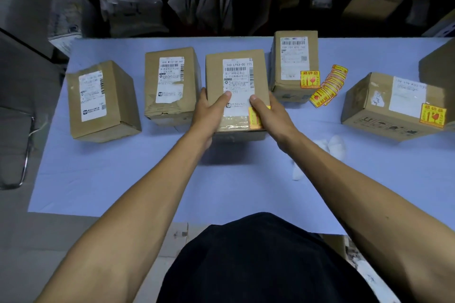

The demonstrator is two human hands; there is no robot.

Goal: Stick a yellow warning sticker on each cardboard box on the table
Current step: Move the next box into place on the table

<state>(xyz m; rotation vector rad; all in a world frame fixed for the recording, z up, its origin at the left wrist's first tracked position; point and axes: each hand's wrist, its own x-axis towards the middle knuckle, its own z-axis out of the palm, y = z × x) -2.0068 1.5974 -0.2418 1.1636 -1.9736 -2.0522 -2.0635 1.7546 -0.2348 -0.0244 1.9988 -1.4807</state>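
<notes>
Several cardboard boxes with white shipping labels stand on the blue table (123, 179). The middle box (236, 71) is gripped by both hands: my left hand (209, 113) holds its left side, my right hand (268, 113) its right side. A yellow warning sticker (254, 118) sits at this box's lower right corner, partly hidden under my right hand. The box behind on the right (293, 54) carries a yellow sticker (309, 79), and so does the far-right box (391, 106), whose sticker (432, 115) is near its front edge. The two left boxes (102, 101) (171, 83) show none.
A strip of loose yellow stickers (328, 86) lies between the two right boxes. Crumpled white backing paper (332, 147) lies near my right forearm. Another carton (438, 66) juts in at the right edge. Shelves with parcels stand behind the table, a chair to the left.
</notes>
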